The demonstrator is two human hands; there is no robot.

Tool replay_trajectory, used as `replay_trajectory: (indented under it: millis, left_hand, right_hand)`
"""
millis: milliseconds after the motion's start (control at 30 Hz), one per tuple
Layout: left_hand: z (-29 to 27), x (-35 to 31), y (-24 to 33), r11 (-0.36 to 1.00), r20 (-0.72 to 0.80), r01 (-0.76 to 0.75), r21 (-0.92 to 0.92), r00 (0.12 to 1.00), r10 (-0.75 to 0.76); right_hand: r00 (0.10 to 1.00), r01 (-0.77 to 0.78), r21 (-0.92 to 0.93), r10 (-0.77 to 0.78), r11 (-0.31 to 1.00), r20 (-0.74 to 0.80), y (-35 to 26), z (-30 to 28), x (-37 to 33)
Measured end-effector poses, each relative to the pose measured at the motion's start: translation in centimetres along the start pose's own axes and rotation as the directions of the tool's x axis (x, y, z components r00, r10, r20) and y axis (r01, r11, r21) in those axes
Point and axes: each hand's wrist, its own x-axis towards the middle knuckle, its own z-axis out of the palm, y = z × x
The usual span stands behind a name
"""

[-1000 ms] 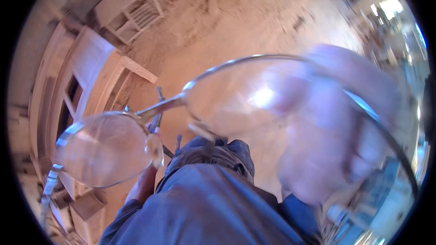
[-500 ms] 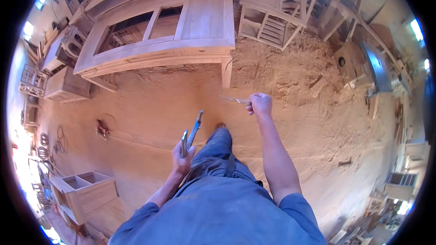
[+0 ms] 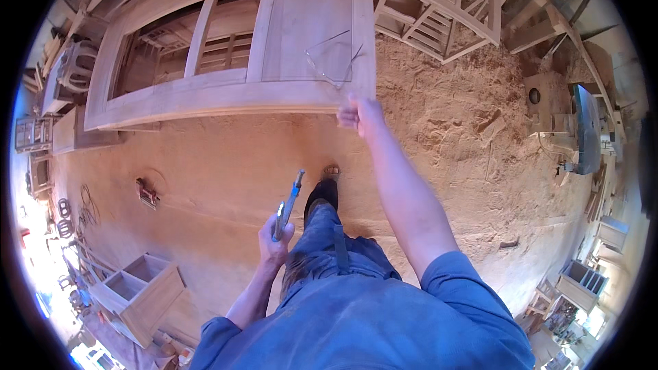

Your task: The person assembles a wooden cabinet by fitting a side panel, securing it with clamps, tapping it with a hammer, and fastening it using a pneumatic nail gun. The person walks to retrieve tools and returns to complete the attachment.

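Note:
My left hand, low and left of my legs, is closed around a slim blue-and-silver hand tool. The tool points up and away from me; its exact kind is unclear. My right hand reaches forward to the front edge of a pale wooden cabinet. Motion blurs its fingers, and their grip cannot be made out. Just beyond the fingertips, thin wire-framed eyeglasses appear against the cabinet's solid panel, arms spread. Whether the fingers still touch the frame is unclear.
Two framed openings break the cabinet's left side. A slatted wooden furniture piece stands at far right. Sawdust covers the floor, where a small red tool lies. An open-topped wooden box unit is at lower left.
My right hand has moved forward to the cabinet edge, and the glasses that were in it now appear over the panel. The cabinet is closer. My left hand keeps the tool.

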Motion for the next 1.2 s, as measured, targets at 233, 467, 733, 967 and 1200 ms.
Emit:
replay_trajectory:
  millis: [233,467,733,967,1200]
  left_hand:
    - [7.9,4.9,6.8,0.987,0.139,-0.163,0.004,0.977,0.161]
    - [24.8,-1.0,9.8,0.919,0.455,-0.331,-0.215,0.799,0.394]
    - [55.7,-24.7,13.6,0.88,0.757,-0.26,-0.397,0.45,0.475]
    - [76.2,-40.8,16.3,0.938,0.835,-0.24,-0.252,0.436,0.336]
    - [101.1,-46.3,14.8,0.93,0.922,0.165,-0.329,0.27,0.278]
  right_hand:
    - [0.978,-0.047,0.003,0.046,0.999,0.205,14.8,-13.1,-8.7]
    - [0.811,0.582,-0.367,-0.487,0.725,0.325,12.1,-19.8,-23.8]
    - [0.701,0.636,-0.227,-0.675,0.738,-0.23,6.5,-50.6,-30.9]
    - [0.552,0.607,-0.422,-0.739,0.674,-0.386,5.7,-77.3,-38.4]
    - [0.656,0.249,-0.545,-0.553,0.801,-0.513,4.7,-102.3,-41.9]
